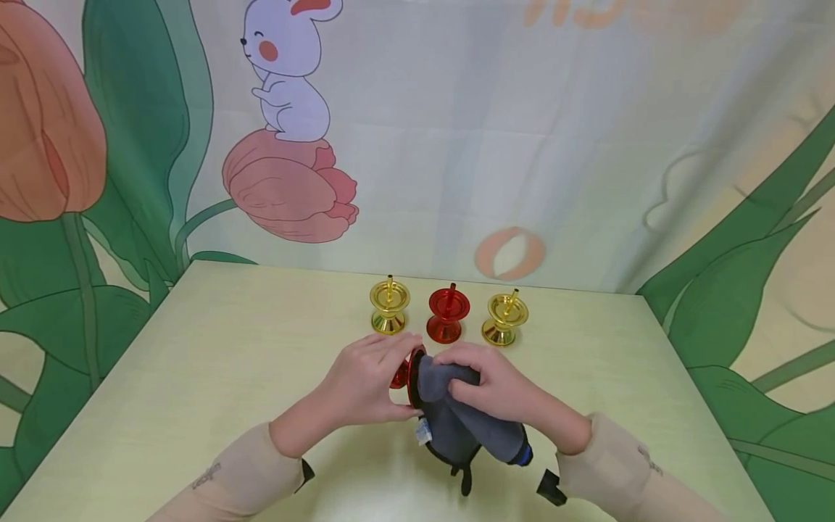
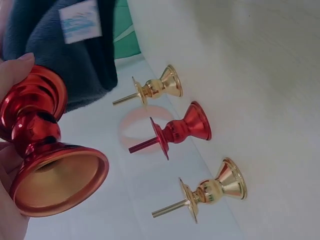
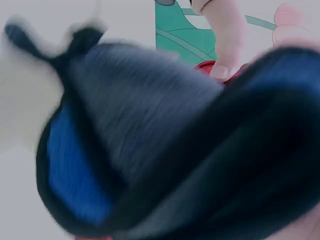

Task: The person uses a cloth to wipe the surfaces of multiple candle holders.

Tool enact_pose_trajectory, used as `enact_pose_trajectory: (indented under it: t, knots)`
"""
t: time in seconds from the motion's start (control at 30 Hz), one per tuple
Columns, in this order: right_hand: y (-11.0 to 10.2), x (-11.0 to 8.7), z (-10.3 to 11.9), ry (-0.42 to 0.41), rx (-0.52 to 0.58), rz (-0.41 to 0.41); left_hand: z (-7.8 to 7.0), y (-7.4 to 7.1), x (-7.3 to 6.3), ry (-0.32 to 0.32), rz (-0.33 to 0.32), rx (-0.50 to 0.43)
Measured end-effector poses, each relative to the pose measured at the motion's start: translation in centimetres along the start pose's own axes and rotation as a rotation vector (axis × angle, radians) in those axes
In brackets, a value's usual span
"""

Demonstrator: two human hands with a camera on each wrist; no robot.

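My left hand [image 1: 365,380] grips a red metallic candle holder [image 2: 37,132] tipped onto its side above the table, with its dish turned toward the cloth and its hollow base facing the left wrist camera. In my right hand [image 1: 499,384] is a bunched grey cloth [image 1: 450,424] with dark edging, a blue inner side and a white tag [image 1: 424,431]. The right fingers press the cloth against the dish of the holder. In the right wrist view the cloth [image 3: 145,100] hangs blurred across most of the frame and hides much of the holder.
Behind the hands stand a gold candle holder [image 1: 388,320], a red one [image 1: 445,330] and another gold one [image 1: 501,333], upright in a row with thin spikes. The pale table [image 1: 228,348] ends at a printed fabric backdrop [image 1: 457,109] with flowers and a rabbit.
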State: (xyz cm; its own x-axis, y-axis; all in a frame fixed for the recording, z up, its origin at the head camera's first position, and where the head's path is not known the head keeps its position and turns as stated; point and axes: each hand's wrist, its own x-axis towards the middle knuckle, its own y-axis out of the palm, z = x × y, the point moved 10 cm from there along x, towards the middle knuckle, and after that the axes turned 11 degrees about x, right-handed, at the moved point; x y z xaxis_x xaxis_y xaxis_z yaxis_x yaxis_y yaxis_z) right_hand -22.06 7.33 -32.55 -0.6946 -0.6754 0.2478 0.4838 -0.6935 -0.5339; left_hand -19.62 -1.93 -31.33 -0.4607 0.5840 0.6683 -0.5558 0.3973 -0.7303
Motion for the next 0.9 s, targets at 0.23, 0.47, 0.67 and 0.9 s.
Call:
enact_pose_trajectory:
  t: [0.23,0.47,0.67,0.9]
  knots:
    - [0.7,-0.2,1.4,-0.138,-0.24,0.058,0.1,0.2,0.1,-0.009,0.035,-0.009]
    - [0.9,-0.3,1.7,-0.169,-0.256,0.059,0.4,0.8,0.0,-0.03,0.097,-0.056]
    - [0.7,-0.1,1.1,-0.1,-0.183,0.021,0.4,0.8,0.1,-0.043,0.095,-0.051]
    - [0.8,0.2,1.3,-0.106,-0.328,-0.058,-0.2,0.1,0.4,-0.023,0.032,0.017]
